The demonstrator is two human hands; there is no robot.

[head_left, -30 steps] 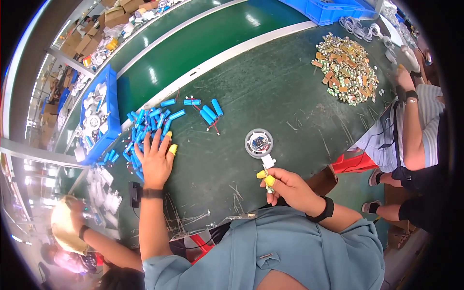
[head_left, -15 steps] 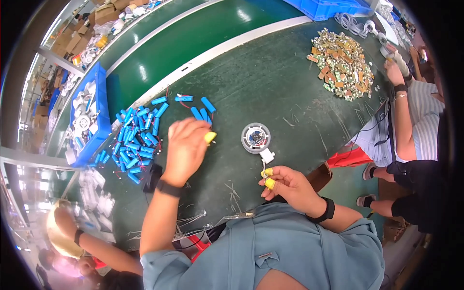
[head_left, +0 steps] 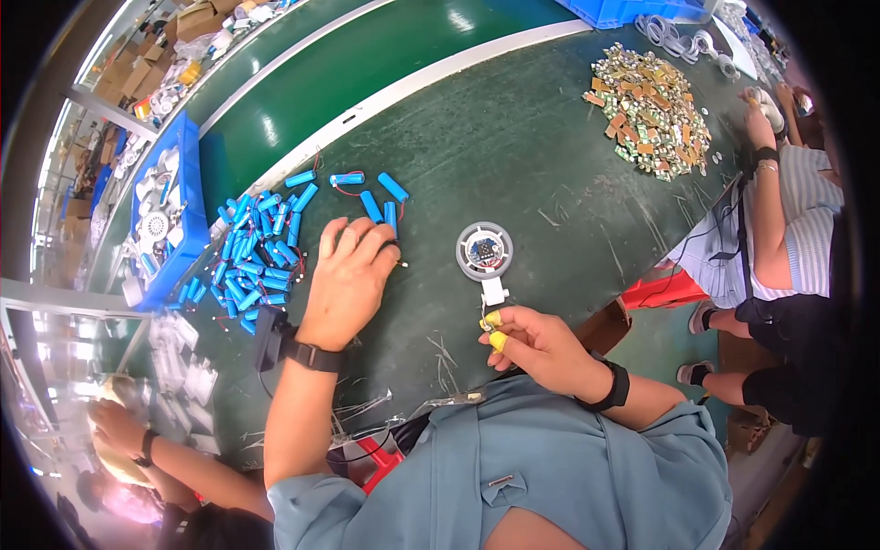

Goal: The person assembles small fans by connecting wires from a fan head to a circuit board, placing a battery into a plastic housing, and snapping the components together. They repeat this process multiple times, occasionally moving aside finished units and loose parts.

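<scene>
My right hand [head_left: 548, 350], with yellow covers on the thumb and a finger, pinches thin wires [head_left: 485, 314] below the white neck [head_left: 494, 292] of a round grey-and-white housing [head_left: 485, 251]. A small circuit board shows inside the housing, which rests on the table. My left hand [head_left: 346, 284] is palm down with fingers curled, its fingertips by the lower end of a blue cylindrical battery [head_left: 390, 216]. A small white connector [head_left: 401, 265] pokes out beside them. What lies under those fingers is hidden. Other blue batteries [head_left: 368, 206] lie just beyond.
A pile of blue wired batteries [head_left: 257, 257] lies left of my left hand, near a black block-shaped thing [head_left: 269, 337]. Beyond stands a blue bin [head_left: 191, 234] of white parts. At far right are a heap of small circuit boards [head_left: 649, 110] and a co-worker's arm [head_left: 768, 211].
My left hand has turned palm down, its fingers curling near the battery, and the yellow cover is now hidden. The housing and my right hand have shifted slightly left in view.
</scene>
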